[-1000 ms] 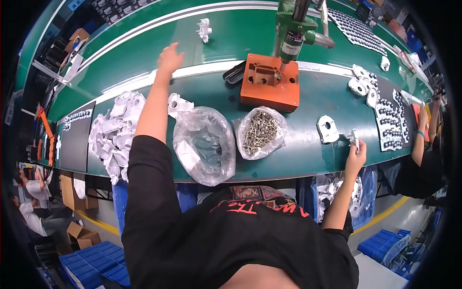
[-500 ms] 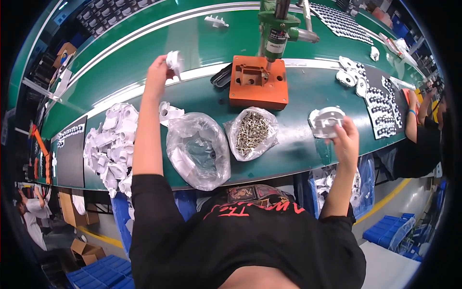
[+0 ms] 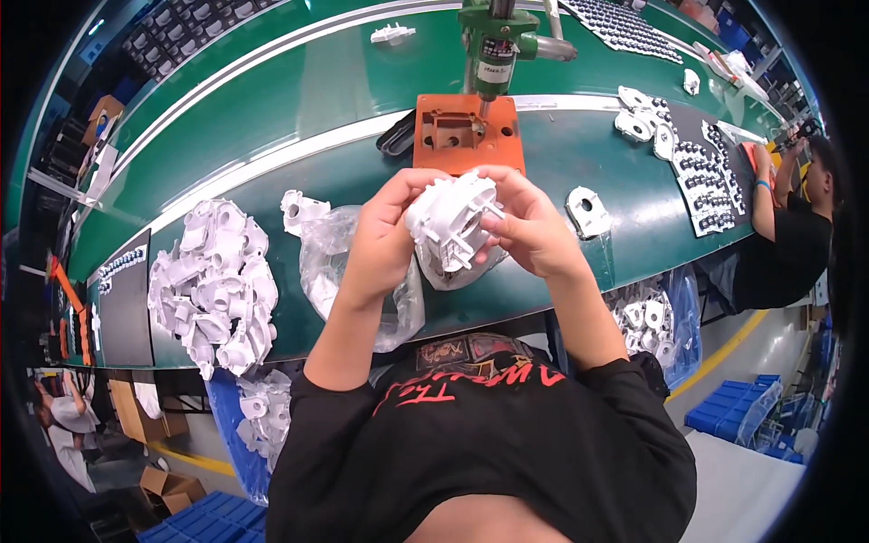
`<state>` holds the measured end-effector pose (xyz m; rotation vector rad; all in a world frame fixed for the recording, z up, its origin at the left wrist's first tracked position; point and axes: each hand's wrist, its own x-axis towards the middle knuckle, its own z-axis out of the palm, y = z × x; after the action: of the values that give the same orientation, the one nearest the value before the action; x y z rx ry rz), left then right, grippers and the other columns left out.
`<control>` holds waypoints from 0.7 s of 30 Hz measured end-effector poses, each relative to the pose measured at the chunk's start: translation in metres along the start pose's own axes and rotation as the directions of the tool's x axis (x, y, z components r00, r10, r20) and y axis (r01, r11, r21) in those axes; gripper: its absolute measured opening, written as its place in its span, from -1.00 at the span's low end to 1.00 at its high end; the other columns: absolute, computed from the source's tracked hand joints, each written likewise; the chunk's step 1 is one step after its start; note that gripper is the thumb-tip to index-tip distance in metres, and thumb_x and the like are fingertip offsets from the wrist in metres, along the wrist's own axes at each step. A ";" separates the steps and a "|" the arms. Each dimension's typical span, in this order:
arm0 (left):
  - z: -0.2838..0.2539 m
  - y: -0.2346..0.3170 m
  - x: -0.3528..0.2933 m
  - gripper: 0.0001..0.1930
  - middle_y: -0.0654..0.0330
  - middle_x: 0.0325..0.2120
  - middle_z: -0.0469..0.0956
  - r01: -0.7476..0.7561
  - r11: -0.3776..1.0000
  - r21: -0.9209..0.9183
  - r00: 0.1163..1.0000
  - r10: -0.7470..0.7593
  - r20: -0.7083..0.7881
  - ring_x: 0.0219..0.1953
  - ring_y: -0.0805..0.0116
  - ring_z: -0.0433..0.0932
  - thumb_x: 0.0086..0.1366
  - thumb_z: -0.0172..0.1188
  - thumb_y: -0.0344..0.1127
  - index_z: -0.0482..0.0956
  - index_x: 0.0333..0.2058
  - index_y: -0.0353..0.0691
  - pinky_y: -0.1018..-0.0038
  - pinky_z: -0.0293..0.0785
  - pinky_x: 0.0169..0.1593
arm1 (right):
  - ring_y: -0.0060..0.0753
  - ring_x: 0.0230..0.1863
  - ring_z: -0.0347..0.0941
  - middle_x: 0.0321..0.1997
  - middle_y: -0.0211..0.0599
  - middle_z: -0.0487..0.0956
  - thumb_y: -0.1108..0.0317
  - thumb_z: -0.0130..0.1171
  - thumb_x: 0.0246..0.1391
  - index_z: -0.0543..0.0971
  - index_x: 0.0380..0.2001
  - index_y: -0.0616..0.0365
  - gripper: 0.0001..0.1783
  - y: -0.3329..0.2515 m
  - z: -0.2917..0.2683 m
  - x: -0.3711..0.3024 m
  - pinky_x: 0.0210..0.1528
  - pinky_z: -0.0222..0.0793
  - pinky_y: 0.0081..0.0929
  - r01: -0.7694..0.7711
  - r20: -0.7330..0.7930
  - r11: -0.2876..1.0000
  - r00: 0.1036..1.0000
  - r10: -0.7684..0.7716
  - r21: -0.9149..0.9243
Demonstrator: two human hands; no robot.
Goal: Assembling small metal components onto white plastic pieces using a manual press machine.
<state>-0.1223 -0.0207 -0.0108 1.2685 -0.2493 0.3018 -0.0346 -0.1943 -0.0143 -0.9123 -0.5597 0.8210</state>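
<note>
Close above the bench, in front of the orange fixture block, both my hands grip a white plastic housing. My left hand is closed round its left side. The fingers and thumb of my right hand press on its right side. It may be two white parts brought together; I cannot tell whether they are joined. Beneath it, my hands and the housing mostly hide the clear bag of screws. A similar white part lies on the bench beyond my right hand.
A green press stands over the orange block. Heaped white parts lie left, beside a clear plastic bag and one loose white part. Rows of black-and-white pieces are at right, near another person.
My left hand has come in from the far left with a white part, and my right hand from the right. They now meet at the middle. One white part stays on the bench at right.
</note>
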 end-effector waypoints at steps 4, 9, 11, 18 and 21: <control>0.002 -0.005 -0.005 -0.63 0.16 -0.15 0.49 0.026 0.999 -0.037 0.996 -0.029 -0.082 -0.11 0.47 0.49 0.34 0.05 -0.18 0.32 -0.02 -0.32 0.56 0.41 -0.05 | -0.46 -0.22 0.50 -0.22 -0.32 0.54 0.40 0.24 0.02 0.42 -0.03 0.30 -0.57 0.010 -0.005 -0.003 -0.44 0.49 -0.57 -0.039 0.060 0.999 0.997 0.040 -0.024; 0.011 -0.010 -0.012 -0.60 0.09 -0.09 0.45 0.021 0.956 -0.294 0.986 -0.068 -0.149 -0.07 0.43 0.47 0.36 0.01 -0.20 0.20 0.05 -0.28 0.52 0.43 -0.06 | -0.61 -0.30 0.46 -0.32 -0.39 0.55 0.37 0.24 0.03 0.51 -0.26 0.30 -0.74 0.005 -0.006 -0.002 -0.35 0.38 -0.66 -0.067 0.057 0.988 0.996 0.076 -0.140; 0.014 -0.012 -0.017 -0.61 0.08 -0.07 0.44 0.025 0.900 -0.435 0.971 -0.125 -0.205 -0.05 0.41 0.46 0.36 0.00 -0.21 0.18 0.06 -0.27 0.50 0.44 -0.06 | -0.65 -0.33 0.44 -0.33 -0.41 0.54 0.36 0.24 0.03 0.51 -0.32 0.28 -0.79 0.004 -0.004 0.000 -0.32 0.35 -0.67 -0.080 0.070 0.983 0.993 0.093 -0.165; 0.013 -0.007 -0.031 -0.77 0.17 -0.26 0.50 0.045 0.996 -0.083 0.932 -0.071 -0.354 -0.22 0.49 0.46 0.27 0.16 -0.36 0.38 -0.18 -0.33 0.54 0.35 -0.07 | -0.70 -0.39 0.36 -0.42 -0.48 0.52 0.38 0.22 0.04 0.50 -0.37 0.26 -0.83 0.014 0.005 0.006 -0.29 0.28 -0.68 0.086 -0.090 0.912 0.987 -0.132 -0.401; 0.001 0.002 -0.027 -0.80 0.20 -0.38 0.54 0.087 0.973 0.212 0.954 -0.021 -0.298 -0.33 0.52 0.49 0.24 0.19 -0.37 0.42 -0.24 -0.32 0.52 0.41 -0.20 | -0.68 -0.39 0.37 -0.37 -0.44 0.56 0.39 0.22 0.01 0.54 -0.29 0.25 -0.80 0.018 0.005 0.004 -0.31 0.29 -0.64 0.157 -0.052 0.637 0.954 -0.296 -0.755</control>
<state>-0.1484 -0.0232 -0.0180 1.4293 0.0777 0.4765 -0.0428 -0.1817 -0.0270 -1.6179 -0.8667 0.2370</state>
